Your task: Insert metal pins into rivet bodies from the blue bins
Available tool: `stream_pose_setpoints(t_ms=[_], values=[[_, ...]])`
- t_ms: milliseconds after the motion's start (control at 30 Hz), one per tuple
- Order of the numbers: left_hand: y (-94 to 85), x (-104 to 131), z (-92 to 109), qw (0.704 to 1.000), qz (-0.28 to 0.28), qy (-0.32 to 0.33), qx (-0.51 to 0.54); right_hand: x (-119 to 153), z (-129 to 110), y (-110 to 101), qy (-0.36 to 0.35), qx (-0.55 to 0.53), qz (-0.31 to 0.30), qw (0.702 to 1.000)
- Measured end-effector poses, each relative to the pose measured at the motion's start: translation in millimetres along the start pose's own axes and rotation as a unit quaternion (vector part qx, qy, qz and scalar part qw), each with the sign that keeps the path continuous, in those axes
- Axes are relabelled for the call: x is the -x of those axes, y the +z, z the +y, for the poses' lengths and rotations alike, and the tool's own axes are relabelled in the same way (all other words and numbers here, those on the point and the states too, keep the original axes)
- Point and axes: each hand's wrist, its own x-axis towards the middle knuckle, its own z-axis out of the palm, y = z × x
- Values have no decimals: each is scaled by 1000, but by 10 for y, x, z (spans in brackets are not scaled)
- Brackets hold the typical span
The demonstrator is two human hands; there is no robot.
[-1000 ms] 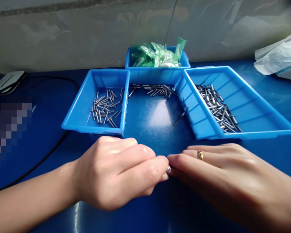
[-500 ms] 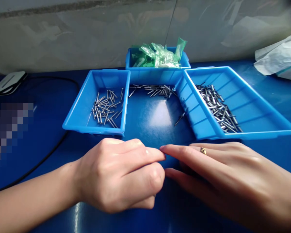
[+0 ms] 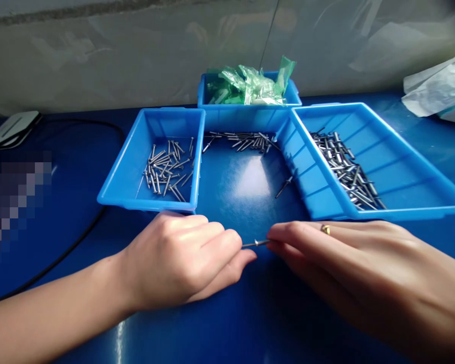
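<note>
A thin metal rivet [image 3: 256,243] lies level between my two hands, in front of the blue bins. My left hand [image 3: 189,258] is closed around its left end. The fingertips of my right hand [image 3: 337,268], which wears a ring, pinch its right end. Screws [image 3: 167,167] lie in the left blue bin [image 3: 116,189]. The right blue bin [image 3: 409,211] holds a pile of rivets [image 3: 349,172]. More loose rivets [image 3: 254,141] rest on the blue table between the bins, and a single one [image 3: 283,187] sits nearer the right bin.
Green plastic packets [image 3: 250,86] fill the back blue bin [image 3: 246,115] by the grey wall. A black cable [image 3: 76,237] curves along the left side, near a white flat object [image 3: 13,129]. White crumpled wrapping [image 3: 440,88] lies at the far right.
My hands have drawn slightly apart, and the rivet now shows between them. My left fingers have curled in, and my right thumb and forefinger have closed together.
</note>
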Motion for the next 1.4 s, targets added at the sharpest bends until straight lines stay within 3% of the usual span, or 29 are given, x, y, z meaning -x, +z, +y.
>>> stream_pose_setpoints(t_ms=[200,400,633,900,1167,1400], values=[[27,-17,-18,1000,19,-14,-12,-67,10,-6,-12,57,-18,998],[-4,-22,-9,1000,12,-19,-15,-27,21,-25,-32,51,-43,997],[11,23,32,998,44,-4,33,-42,10,-17,-51,16,-64,997],[-20,-23,21,1000,23,0,-21,-24,20,-3,-8,26,-10,1000],[0,-13,-13,999,0,-8,-40,-33,14,-28,-41,21,21,999],[-19,-31,12,998,-3,2,-62,-9,-2,-15,-32,25,-6,999]])
